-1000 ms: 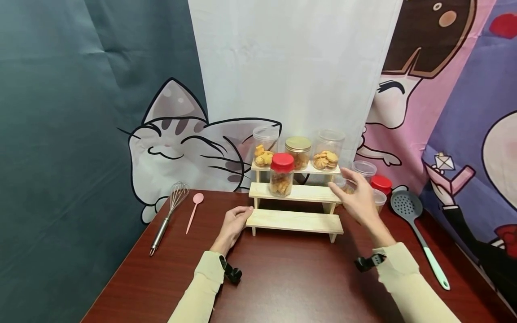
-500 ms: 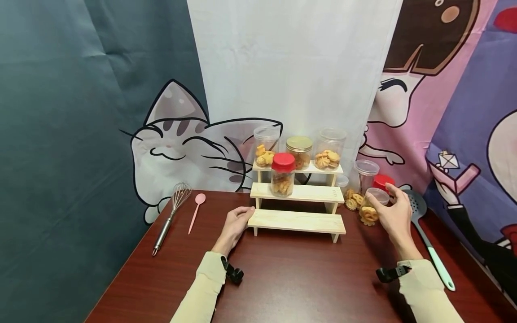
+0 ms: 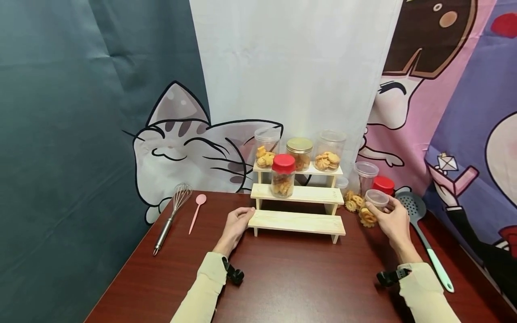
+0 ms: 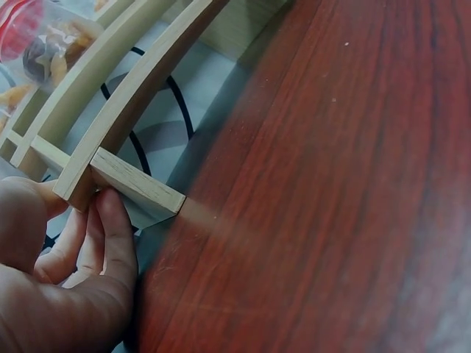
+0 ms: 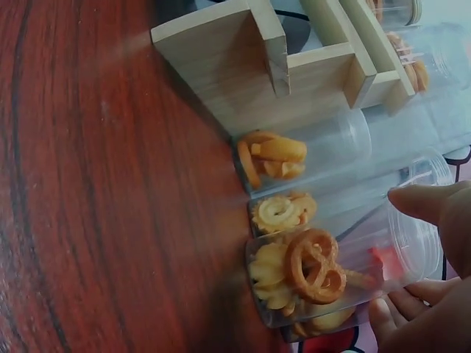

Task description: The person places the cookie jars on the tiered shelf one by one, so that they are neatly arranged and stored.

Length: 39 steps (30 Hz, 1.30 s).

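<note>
A three-step wooden display stand (image 3: 296, 221) stands on the table. My left hand (image 3: 233, 228) pinches the left end of its lowest step; the left wrist view shows the thumb and fingers (image 4: 118, 239) at the board's corner. To the right of the stand, my right hand (image 3: 396, 226) grips a clear jar (image 3: 367, 217) near its top. Pretzels and flower-shaped cookies lie at its bottom in the right wrist view. On the middle step is a red-lidded jar (image 3: 282, 181) of cookies. The top step bears two clear-lidded jars and a gold-lidded jar (image 3: 300, 154).
Behind the gripped jar stand another clear jar (image 3: 365, 176) of cookies and a red-lidded jar (image 3: 383, 184). A slotted turner (image 3: 429, 249) lies at the right. At the left lie a whisk (image 3: 171, 220) and a pink spoon (image 3: 197, 212). A printed curtain (image 3: 295, 67) hangs behind.
My right hand has moved from beside the stand rightward to the clear jar, and its fingers have closed round it. My left hand stays at the lowest step.
</note>
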### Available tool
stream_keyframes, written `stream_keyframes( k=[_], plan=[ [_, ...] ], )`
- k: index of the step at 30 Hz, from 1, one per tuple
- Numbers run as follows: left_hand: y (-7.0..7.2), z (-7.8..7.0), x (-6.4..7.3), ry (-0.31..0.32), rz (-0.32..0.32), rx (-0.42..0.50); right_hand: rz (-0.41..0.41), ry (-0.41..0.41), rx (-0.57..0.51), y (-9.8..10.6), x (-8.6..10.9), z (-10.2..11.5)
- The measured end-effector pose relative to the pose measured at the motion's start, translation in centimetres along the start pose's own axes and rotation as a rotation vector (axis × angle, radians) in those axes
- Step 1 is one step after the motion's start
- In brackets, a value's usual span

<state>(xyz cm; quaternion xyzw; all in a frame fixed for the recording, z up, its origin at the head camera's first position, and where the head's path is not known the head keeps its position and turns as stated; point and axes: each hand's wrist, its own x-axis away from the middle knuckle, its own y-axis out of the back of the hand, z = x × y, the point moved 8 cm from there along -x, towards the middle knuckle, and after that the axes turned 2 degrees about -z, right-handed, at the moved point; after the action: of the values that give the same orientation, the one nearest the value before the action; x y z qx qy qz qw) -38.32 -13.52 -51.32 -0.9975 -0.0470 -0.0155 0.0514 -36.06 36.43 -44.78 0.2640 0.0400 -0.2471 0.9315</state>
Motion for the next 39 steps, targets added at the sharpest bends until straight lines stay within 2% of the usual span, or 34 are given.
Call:
stream_keyframes(
  k=[8,17,21,32,36,39],
  plan=[
    [0.1,0.1,0.0,-0.007,-0.008,0.006,0.027,0.01,0.006,-0.4,0.0,0.4],
    [-0.1,0.0,0.2,-0.013,0.008,0.023,0.043,0.109,0.022,-0.2,0.7,2.5],
    [0.0,0.0,0.2,-0.01,0.012,0.026,0.025,0.152,0.01,0.1,1.1,3.6],
    [0.1,0.2,0.0,-0.027,-0.009,0.012,-0.117,0.305,-0.103,1.3,2.9,9.2],
    [0.2,0.1,0.0,-0.03,-0.016,-0.011,-0.094,0.3,-0.149,1.5,2.7,11.4],
    [0.1,-0.1,0.1,-0.031,-0.016,-0.025,-0.044,0.324,-0.182,0.7,2.4,13.4]
  ],
)
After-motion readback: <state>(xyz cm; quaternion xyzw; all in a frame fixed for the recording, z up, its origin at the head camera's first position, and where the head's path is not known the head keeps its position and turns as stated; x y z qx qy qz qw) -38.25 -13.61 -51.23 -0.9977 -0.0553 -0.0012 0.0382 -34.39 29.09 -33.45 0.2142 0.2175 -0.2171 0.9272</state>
